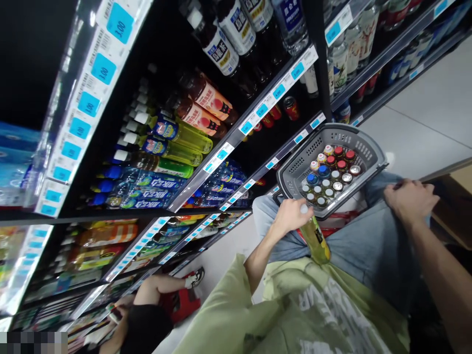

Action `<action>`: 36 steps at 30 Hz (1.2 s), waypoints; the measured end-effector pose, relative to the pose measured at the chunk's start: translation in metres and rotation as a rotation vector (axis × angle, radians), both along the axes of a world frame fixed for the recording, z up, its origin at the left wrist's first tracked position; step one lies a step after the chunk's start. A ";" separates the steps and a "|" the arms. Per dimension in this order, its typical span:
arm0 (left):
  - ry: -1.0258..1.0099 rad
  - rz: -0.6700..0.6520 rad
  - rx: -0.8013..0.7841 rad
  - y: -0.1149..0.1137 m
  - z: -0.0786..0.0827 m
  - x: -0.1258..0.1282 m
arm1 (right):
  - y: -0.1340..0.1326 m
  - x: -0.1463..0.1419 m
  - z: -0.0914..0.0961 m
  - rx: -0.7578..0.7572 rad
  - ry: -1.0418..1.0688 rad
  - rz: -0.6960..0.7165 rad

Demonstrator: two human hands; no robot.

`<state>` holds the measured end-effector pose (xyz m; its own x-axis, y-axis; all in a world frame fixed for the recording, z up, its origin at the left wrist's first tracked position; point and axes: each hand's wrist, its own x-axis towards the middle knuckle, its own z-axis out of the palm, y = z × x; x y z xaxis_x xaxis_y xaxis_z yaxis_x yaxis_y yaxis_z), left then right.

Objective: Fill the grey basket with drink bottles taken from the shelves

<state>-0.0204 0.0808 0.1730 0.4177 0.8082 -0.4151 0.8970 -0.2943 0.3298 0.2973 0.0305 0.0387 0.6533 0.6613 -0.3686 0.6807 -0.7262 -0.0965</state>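
My left hand point(293, 215) is closed around the neck of a plastic bottle point(316, 241) of yellow-green drink with a white cap. The bottle hangs tilted over my lap, just below a grey shopping basket point(291, 184). Several upright bottles stand in the basket with red, blue and white caps; a few silver can tops point(346, 178) are among them. My right hand point(411, 199) lies by my right knee with its fingers curled. A dark patch shows under those fingers, too unclear to name.
Drink shelves point(217, 160) with blue price tags run along the left and top. Yellow-drink bottles point(188, 137) and dark tea bottles point(221, 51) lie in tilted view. Another person point(147, 305) sits on a red stool point(180, 305) at lower left. A cardboard box point(457, 191) is at right.
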 end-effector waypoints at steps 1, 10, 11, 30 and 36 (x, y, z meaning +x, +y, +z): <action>0.017 0.001 0.010 0.004 0.001 0.000 | 0.000 0.000 0.001 -0.004 0.002 0.003; -0.003 0.058 0.229 0.037 -0.003 -0.012 | 0.001 0.001 0.003 0.013 0.012 0.008; 0.007 0.066 0.272 0.042 -0.010 -0.012 | 0.000 0.001 0.003 0.013 0.015 0.008; 0.209 0.052 0.095 0.146 -0.186 -0.047 | 0.009 0.000 0.007 0.009 0.005 -0.016; 0.239 0.097 0.004 0.149 -0.223 -0.053 | 0.017 -0.003 0.005 0.008 -0.019 -0.023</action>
